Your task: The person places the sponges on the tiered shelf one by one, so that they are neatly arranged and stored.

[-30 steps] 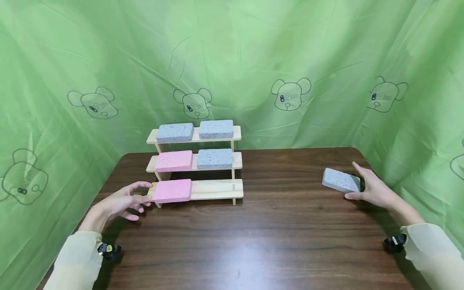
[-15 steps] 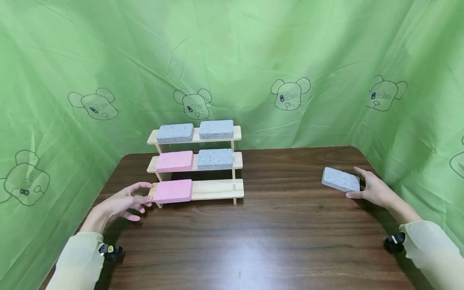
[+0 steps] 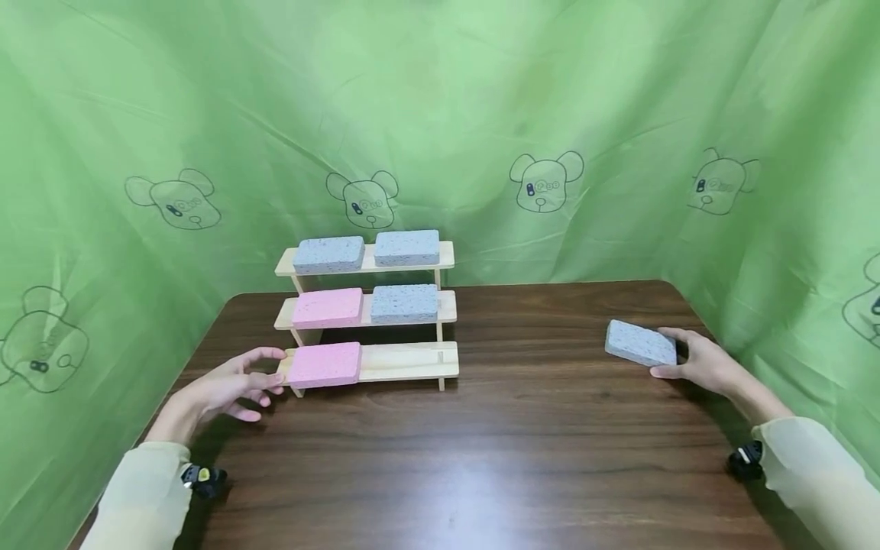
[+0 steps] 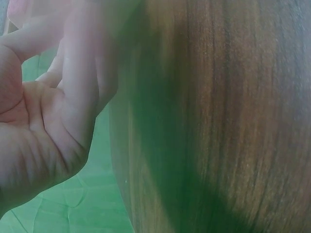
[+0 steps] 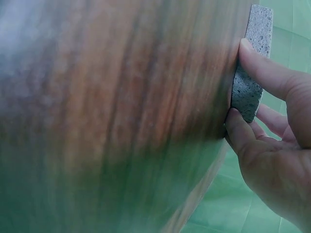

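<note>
A wooden three-tier rack (image 3: 412, 360) stands at the back left of the table. My left hand (image 3: 230, 386) pinches the left end of its bottom shelf between thumb and forefinger, the other fingers loose below. Beside that grip lies a pink sponge (image 3: 325, 363); another pink sponge (image 3: 327, 308) and a blue sponge (image 3: 404, 304) share the middle shelf. Two blue sponges (image 3: 407, 248) sit on top. Far to the right, a loose blue sponge (image 3: 641, 343) rests on the table. My right hand (image 3: 704, 367) holds its right end, the thumb (image 5: 265, 70) against its long side.
The brown wooden table (image 3: 481, 443) reaches back to a green curtain (image 3: 481, 99) with printed bear heads, which also hangs at both sides. Bare wood shows on the right half of the bottom shelf.
The fingers of my right hand have come down and closed in on the loose blue sponge's right end. My left hand keeps its place on the rack.
</note>
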`<move>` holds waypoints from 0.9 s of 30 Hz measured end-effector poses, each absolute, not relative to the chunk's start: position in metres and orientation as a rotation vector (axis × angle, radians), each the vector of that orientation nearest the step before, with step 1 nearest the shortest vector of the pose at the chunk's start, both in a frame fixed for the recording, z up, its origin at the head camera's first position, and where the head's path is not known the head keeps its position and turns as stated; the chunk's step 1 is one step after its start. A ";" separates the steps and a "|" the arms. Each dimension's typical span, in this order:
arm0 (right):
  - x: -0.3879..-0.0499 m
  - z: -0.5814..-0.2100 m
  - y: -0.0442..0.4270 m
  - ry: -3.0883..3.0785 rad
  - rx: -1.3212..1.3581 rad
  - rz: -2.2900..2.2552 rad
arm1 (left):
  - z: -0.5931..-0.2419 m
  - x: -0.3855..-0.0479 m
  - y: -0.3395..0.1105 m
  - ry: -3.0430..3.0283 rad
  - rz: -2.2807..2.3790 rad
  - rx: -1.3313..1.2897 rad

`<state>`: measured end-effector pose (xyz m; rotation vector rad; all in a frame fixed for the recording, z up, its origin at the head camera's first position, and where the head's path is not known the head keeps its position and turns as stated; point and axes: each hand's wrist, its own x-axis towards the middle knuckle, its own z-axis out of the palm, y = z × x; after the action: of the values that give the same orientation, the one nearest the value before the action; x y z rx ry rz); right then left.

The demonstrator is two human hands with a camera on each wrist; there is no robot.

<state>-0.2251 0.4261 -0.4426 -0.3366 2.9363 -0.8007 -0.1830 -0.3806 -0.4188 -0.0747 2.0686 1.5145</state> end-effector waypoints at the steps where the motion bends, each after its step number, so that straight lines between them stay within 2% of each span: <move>1: -0.225 -0.444 0.425 2.933 -0.337 -0.800 | -0.418 -0.182 -0.382 2.072 1.507 -0.080; 27: -0.225 -0.441 0.425 2.882 -0.276 -0.785 | -0.420 -0.184 -0.383 2.070 1.491 -0.104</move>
<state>-0.2255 0.4252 -0.4409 -0.2761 2.8821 -0.7852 -0.1835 -0.3829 -0.4202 -0.1044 2.0701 1.4910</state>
